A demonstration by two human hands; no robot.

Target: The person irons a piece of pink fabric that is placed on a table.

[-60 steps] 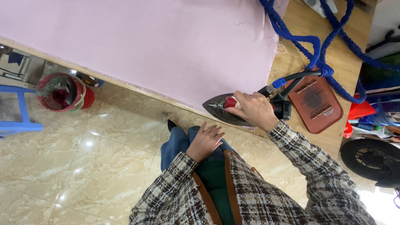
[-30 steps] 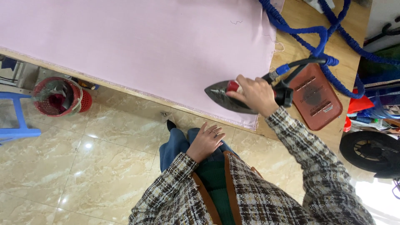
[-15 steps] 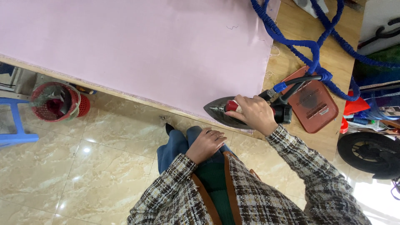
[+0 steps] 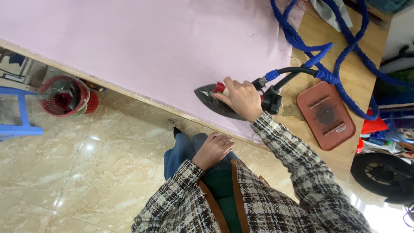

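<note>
Pink fabric lies flat over the wooden table, covering most of it, with its near hem running along the table's front edge. Right hand is closed tight around the handle of the iron, knuckles up, thumb side toward the red knob. Iron sits soleplate-down on the fabric close to the near edge, nose pointing left.

Change: a second ago the iron was further in on the cloth, half a second ago it was back at the hem, and now it sits just inside the hem with the nose a bit further left. So short back-and-forth strokes along the bottom right corner of the fabric, pressing still in progress on that patch. Left hand has not moved: it rests on the lap, fingers loosely curled, holding nothing, rings visible.

Iron look: dark glossy pointed body, red knob near the front, black rear block where a black hose with blue fittings leaves and joins the blue cord looped across the table. Soleplate hidden, probably flat on the cloth. Reddish-brown iron rest lies just right of the iron, unused. Red basket and blue stool stand on the tiled floor to the left.
</note>
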